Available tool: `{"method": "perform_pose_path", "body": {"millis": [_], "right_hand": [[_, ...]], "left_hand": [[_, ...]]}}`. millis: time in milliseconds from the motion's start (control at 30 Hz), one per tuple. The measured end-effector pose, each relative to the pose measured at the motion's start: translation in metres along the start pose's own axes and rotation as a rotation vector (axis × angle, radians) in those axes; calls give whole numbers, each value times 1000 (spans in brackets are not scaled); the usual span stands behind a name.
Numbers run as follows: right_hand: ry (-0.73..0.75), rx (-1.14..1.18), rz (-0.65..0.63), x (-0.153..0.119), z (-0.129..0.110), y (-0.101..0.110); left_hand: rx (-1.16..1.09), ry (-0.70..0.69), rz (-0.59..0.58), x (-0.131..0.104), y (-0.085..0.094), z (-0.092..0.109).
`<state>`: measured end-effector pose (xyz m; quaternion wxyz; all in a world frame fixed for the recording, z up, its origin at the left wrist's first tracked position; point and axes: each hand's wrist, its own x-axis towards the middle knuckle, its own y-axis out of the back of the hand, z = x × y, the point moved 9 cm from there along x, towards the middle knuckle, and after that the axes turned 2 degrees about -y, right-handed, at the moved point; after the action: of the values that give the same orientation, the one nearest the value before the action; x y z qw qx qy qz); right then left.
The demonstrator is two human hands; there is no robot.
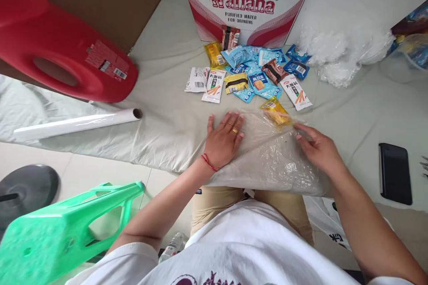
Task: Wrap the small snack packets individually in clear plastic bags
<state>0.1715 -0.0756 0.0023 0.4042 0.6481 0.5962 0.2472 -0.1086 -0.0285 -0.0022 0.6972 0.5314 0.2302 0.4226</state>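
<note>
Pale grey covered table (163,120). Lower centre: clear, crinkled plastic bag (270,158), probably light, limp, slippery; best held by far edge. Left hand (222,140) flat on it; right hand (321,151) at upper-right corner, pinch unclear. Upper centre: glossy multicoloured packets (259,83).

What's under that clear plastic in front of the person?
The pale table cover shows through the plastic. A yellow packet meets its far edge; I can't tell whether it's over or under. Whatever lies directly beneath the left hand is hidden.
</note>
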Motion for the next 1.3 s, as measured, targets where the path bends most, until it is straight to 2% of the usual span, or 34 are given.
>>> {"method": "perform_pose_path", "body": {"millis": [67, 100, 167, 233, 300, 400, 467, 567, 633, 767, 867, 1000, 1133, 1200, 1300], "right_hand": [[-158, 39, 73, 11, 24, 21], [-194, 28, 137, 17, 27, 33], [-170, -30, 276, 32, 16, 56], [-88, -87, 324, 55, -6, 66], [-46, -105, 243, 83, -26, 60], [-19, -86, 11, 116, -48, 35], [14, -87, -125, 126, -59, 18], [47, -181, -306, 126, -70, -6], [82, -310, -368, 121, -76, -16], [157, -483, -394, 114, -86, -23], [69, -375, -403, 114, -74, -21], [-29, -227, -317, 121, -55, -11], [16, -381, -221, 124, -62, -10], [56, -433, -223, 123, -71, -15], [76, -399, -258, 120, -79, -20]], "left_hand": [[16, 72, -12, 2, 0, -8], [23, 82, -19, 4, 0, -8], [36, 81, -25, 5, -1, -6], [43, 98, -9, 2, -1, -3], [43, 128, 36, -5, 3, -2], [55, 120, 138, -17, 12, 0], [60, -30, 138, -22, 10, 11], [26, -357, 9, -26, -4, 35], [5, -429, -66, -24, -11, 38], [-18, -313, -118, -22, -10, 26], [-35, -224, -106, -31, -1, 20], [-39, -122, -82, -41, 9, 20], [26, -33, 11, -27, 21, 23], [64, -63, 65, -14, 25, 30], [47, -266, 41, 1, 15, 49]]}}
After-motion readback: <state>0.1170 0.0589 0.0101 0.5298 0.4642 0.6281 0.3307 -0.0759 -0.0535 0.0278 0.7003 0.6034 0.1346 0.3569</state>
